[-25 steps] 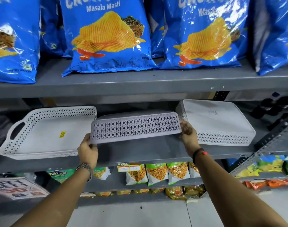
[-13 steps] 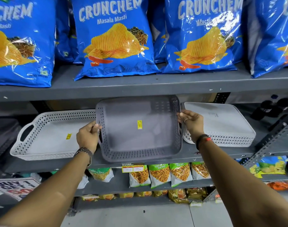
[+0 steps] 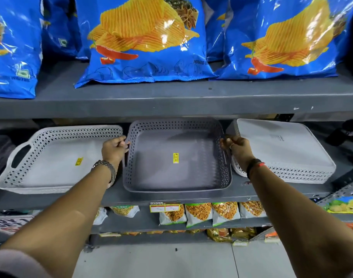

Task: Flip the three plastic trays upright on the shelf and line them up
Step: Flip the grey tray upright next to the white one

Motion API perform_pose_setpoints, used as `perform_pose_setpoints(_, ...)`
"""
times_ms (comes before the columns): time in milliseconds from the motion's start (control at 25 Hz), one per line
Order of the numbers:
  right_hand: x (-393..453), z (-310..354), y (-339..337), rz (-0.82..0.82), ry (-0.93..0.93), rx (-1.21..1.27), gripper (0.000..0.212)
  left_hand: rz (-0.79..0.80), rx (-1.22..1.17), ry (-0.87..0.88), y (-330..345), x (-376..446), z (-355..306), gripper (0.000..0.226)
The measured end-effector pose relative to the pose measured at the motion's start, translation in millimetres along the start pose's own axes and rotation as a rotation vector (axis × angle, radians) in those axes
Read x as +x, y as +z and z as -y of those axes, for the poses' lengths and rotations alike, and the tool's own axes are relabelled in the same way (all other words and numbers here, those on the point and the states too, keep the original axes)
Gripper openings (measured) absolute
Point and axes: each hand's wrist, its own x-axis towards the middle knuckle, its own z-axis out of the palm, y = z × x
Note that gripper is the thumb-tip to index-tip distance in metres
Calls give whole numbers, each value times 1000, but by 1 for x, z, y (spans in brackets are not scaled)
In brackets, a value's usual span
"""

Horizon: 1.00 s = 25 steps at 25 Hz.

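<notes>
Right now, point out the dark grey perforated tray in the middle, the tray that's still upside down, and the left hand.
Dark grey perforated plastic tray (image 3: 177, 173): head view, bare floor inside.
Upside-down white plastic tray (image 3: 280, 145): head view, flat underside facing up.
Left hand (image 3: 113, 150): head view, back of hand.

Bright overhead glare on chip bags (image 3: 147, 37) (edges bowed).
</notes>
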Motion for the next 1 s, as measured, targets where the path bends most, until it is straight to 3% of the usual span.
perform_pose_setpoints(240, 29, -23, 10, 4, -15, -191, 25, -79, 213, 85, 17, 22, 7, 31)
perform_pose_setpoints(400, 31, -23, 14, 12, -61, -390, 23, -52, 290, 112, 15, 25, 14, 33)
perform_pose_setpoints(600, 21, -16, -3, -176, -110, -476, 27, -45, 260, 212, 14, 13, 6, 32)
perform_pose_setpoints(800, -24, -11, -37, -226, -25, -317, 29, 176, 171, 318, 28, -24, 2, 27)
perform_pose_setpoints(1000, -70, -4, -75, -292, -52, -384, 32, 408, 181, 402, 71, -62, -12, 28)
